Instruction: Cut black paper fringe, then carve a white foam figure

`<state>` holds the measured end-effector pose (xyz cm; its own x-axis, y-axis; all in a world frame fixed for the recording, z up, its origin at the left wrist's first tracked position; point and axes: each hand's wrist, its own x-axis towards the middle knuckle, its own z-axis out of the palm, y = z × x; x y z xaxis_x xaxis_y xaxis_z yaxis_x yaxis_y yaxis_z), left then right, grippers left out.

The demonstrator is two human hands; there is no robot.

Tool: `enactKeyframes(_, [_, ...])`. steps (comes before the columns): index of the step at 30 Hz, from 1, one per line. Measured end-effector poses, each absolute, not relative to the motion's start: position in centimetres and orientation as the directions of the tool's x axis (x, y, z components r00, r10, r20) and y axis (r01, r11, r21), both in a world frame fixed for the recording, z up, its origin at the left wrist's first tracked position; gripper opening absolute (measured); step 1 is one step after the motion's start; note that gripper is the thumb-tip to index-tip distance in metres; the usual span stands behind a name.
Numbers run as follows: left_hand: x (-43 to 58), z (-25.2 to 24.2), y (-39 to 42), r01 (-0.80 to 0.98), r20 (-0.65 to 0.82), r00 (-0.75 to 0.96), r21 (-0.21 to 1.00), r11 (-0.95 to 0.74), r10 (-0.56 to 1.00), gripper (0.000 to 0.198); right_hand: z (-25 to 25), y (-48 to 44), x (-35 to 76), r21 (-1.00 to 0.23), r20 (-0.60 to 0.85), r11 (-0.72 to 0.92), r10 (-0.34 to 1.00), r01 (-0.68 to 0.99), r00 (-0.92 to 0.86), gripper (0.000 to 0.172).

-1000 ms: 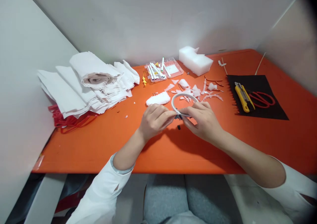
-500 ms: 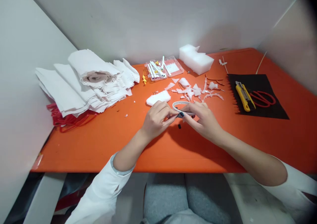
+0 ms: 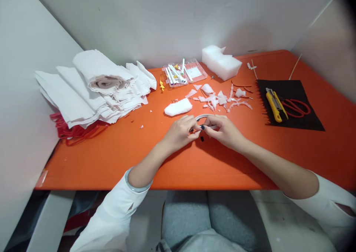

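Note:
My left hand (image 3: 183, 132) and my right hand (image 3: 226, 131) meet over the orange table, fingertips pinched together. Between them is a small black piece (image 3: 203, 127), which the left fingertips grip at its near side. My right hand curls round a thin white ring that looks like a roll of tape (image 3: 202, 116); its far rim shows above the fingers and the rest is hidden. Just below the fingertips a tiny black scrap (image 3: 202, 138) lies on the table. A shaped white foam piece (image 3: 178, 107) rests beyond my left hand.
White foam scraps (image 3: 213, 100) lie behind my hands, with a foam block (image 3: 221, 62) and an open case of markers (image 3: 178, 74) farther back. At right, a yellow utility knife (image 3: 275, 105) and red-handled scissors (image 3: 297, 108) rest on black sheet (image 3: 306, 122). White paper (image 3: 80, 92) is piled left.
My fingers have shifted closer together around the black piece, and the ring sits lower behind them, more covered. The whole view has tilted slightly.

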<state>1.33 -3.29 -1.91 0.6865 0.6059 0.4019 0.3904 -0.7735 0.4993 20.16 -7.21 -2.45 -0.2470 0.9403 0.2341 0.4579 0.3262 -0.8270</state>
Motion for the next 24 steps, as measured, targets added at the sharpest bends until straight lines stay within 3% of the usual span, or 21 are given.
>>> enactKeyframes(7, [1.45, -2.11, -2.97, 0.369, 0.438, 0.673, 0.5, -0.784, 0.596, 0.013, -2.5, -7.23, 19.98, -0.809, 0.278, 0.342, 0.939, 0.478, -0.201, 0.012])
enactKeyframes(24, [1.36, -2.1, -2.75, 0.314, 0.491, 0.667, 0.496, -0.809, 0.56, 0.016, -2.57, -7.25, 19.8, -0.89, 0.17, 0.211, 0.976, 0.403, -0.135, 0.013])
